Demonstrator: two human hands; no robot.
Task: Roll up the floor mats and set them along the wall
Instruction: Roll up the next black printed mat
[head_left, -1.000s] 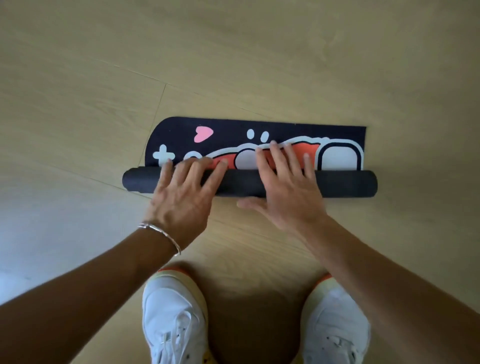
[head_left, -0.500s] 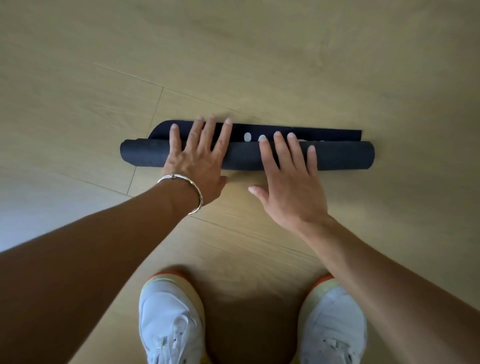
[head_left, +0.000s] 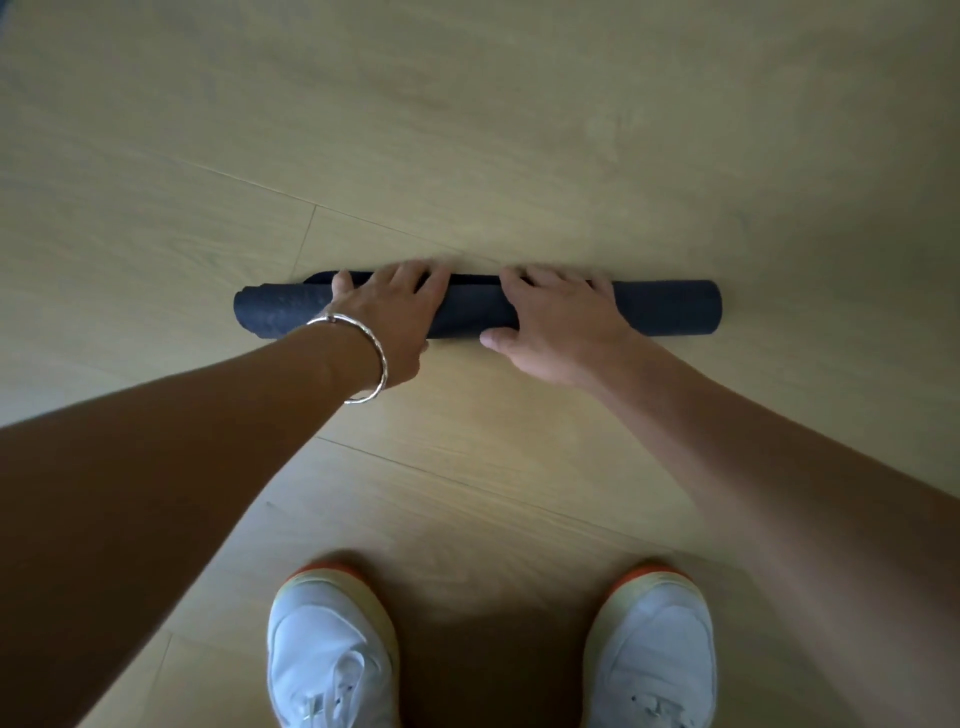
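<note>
1. Head view, far left: I see a pale wooden floor (head_left: 130, 234) with plank seams running at a slant. The dark mat (head_left: 280, 314) lies on it, rolled into a tube and set crosswise in front of the person. Its left end sticks out bare past the left hand.
2. The left hand (head_left: 384, 312) lies over the roll, left of its middle. The fingers bend over the top and down the far side, where their tips are hidden from me, and the thumb sits low on the near side. I read this as a hand wrapped round the roll and holding it. A silver bangle (head_left: 371, 358) rings that wrist.
3. Between the hands a short stretch of the roll shows. A thin dark lip of mat runs along its far edge.
4. The right hand (head_left: 561, 322) grips the roll right of its middle in the same way. The fingers curl over the far side and the thumb presses the near side, close to the floor.
5. Beyond that hand the roll's right end lies bare on the boards.
6. At the bottom I see the left shoe (head_left: 332, 649) and the right shoe (head_left: 654, 644), white with orange toe rims. Both are well apart from the mat with their toes pointing towards it, and there is a dark shadow between them.
</note>
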